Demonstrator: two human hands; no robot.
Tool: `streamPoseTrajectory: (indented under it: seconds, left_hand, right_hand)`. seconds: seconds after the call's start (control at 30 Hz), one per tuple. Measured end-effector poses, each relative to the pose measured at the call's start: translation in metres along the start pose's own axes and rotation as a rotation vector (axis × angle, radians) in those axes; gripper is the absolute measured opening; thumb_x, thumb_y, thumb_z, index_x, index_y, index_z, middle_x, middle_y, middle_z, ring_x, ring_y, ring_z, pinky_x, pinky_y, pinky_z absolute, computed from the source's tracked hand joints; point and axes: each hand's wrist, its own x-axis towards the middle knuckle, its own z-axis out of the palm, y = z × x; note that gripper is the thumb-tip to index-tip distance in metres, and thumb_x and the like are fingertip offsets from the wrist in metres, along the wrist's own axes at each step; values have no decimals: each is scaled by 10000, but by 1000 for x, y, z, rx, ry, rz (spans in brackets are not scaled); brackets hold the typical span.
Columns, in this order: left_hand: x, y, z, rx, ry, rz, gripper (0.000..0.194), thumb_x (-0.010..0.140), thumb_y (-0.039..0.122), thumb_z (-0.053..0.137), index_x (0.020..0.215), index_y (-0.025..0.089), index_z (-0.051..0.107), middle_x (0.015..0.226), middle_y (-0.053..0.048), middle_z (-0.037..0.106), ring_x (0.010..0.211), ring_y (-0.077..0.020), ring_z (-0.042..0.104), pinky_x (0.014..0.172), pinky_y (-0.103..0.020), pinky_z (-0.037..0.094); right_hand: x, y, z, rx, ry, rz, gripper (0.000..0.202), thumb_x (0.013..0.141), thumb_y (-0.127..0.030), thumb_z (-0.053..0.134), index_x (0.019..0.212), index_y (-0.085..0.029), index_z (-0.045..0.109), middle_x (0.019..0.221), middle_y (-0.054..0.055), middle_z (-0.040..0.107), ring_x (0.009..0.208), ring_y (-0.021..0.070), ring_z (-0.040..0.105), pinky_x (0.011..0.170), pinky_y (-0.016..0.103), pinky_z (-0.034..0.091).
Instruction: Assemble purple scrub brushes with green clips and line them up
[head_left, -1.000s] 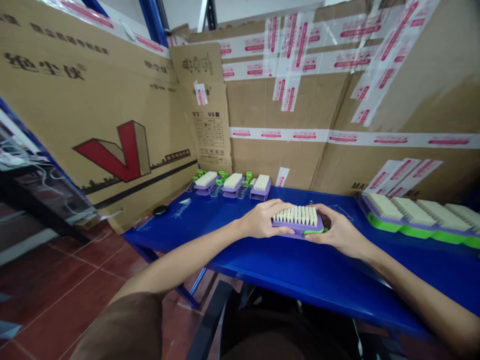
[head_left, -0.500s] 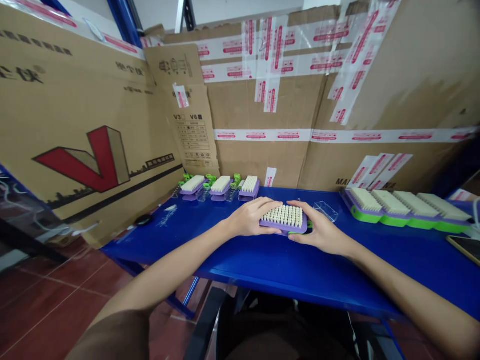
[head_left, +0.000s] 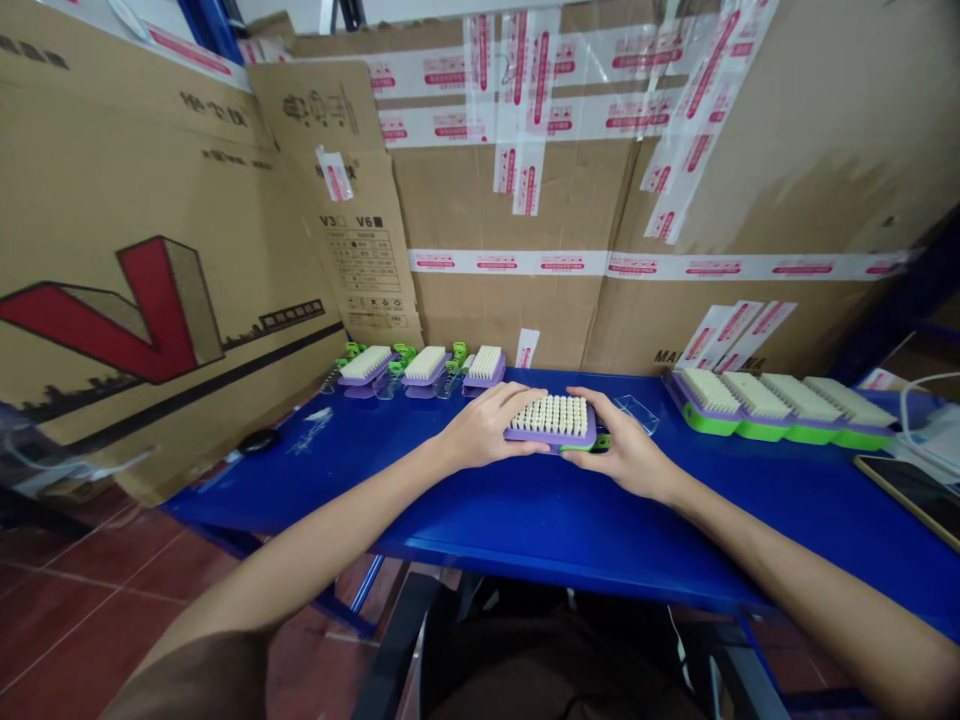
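Note:
A scrub brush (head_left: pixel 553 418) with cream bristles facing up and a purple base is held above the blue table. My left hand (head_left: pixel 486 428) grips its left end, with fingers along the far side and the thumb along the near edge. Around the right end, my right hand (head_left: pixel 626 448) is closed, thumb below and fingers behind. A green part peeks out under the brush beside my right palm; most of it is hidden. Just behind my right hand lies a clear plastic piece (head_left: pixel 639 412).
Several similar brushes (head_left: pixel 426 366) with green and clear parts line the table's (head_left: pixel 465 510) back left. At right sits a row of brushes on purple and green bases (head_left: pixel 757 400), near a phone (head_left: pixel 911 490). Cardboard walls (head_left: pixel 502 220) enclose the back and left. A black round object (head_left: pixel 259 441) lies left.
The view has shifted, so the surroundings sit further left. Both hands keep hold of the brush, whose position between them looks much the same.

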Motion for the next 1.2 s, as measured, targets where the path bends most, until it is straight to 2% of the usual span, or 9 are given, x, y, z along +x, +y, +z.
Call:
streamPoseTrajectory:
  seconds: [0.1,0.2,0.33,0.5,0.67,0.93,1.07,1.2]
  left_hand:
    - [0,3,4,2,-7,-27,810,1039,672,762,1644,186,530,1412,-204,720,1290,-374,739,1106,-622,654]
    - [-3,4,6,-31,-17,-62,798,1034,667,773,1642,208,536,1422,-192,719,1315,-371,731,1133,-627,641]
    - [-6,4,1,-103,-39,-63,789,1044,672,755,1645,206,547,1394,-185,734,1272,-341,750,1096,-572,670]
    - [-4,6,-10,-145,-18,-19,719,1098,642,685,1641,189,560,1430,-197,739,1278,-322,755,1081,-523,681]
    - [-3,7,-10,-159,-10,-13,690,1100,621,693,1625,188,580,1399,-192,760,1251,-316,769,1061,-521,691]
    - [-8,5,-8,-180,-49,-55,639,1099,577,709,1604,199,607,1393,-169,779,1247,-304,780,1073,-513,692]
    - [-8,3,-9,-155,-29,-60,616,1106,554,701,1596,191,614,1423,-167,781,1281,-306,776,1117,-528,677]
    - [-6,3,-9,-165,-19,-41,626,1103,566,705,1593,186,620,1413,-165,791,1256,-301,792,1096,-494,687]
  right_hand:
    - [0,-1,4,-25,37,22,897,919,-472,900,1681,-309,456,1639,148,624,1486,416,646,1260,673,527]
    - [1,-3,3,16,12,95,991,885,-480,924,1713,-299,411,1589,157,644,1414,413,680,1222,675,551]
    - [3,-9,-8,306,-92,171,1086,813,-456,994,1713,-295,408,1457,136,708,1337,365,728,1186,616,596]
    - [6,-18,-18,560,-129,202,1003,730,-381,1061,1583,-313,539,1475,113,724,1396,331,714,1230,582,582]
    - [7,-19,-18,585,-148,199,886,726,-368,1057,1482,-298,600,1468,109,743,1361,314,734,1210,582,602]
    - [9,-13,-14,615,-171,212,828,688,-384,1075,1413,-256,696,1409,95,780,1309,299,752,1206,563,595]
    - [11,-15,-14,654,-160,239,786,670,-381,1089,1369,-242,758,1375,82,802,1281,296,762,1222,563,577]
    - [11,-18,-15,659,-163,236,766,660,-388,1089,1349,-242,789,1324,72,830,1242,297,779,1193,579,595]
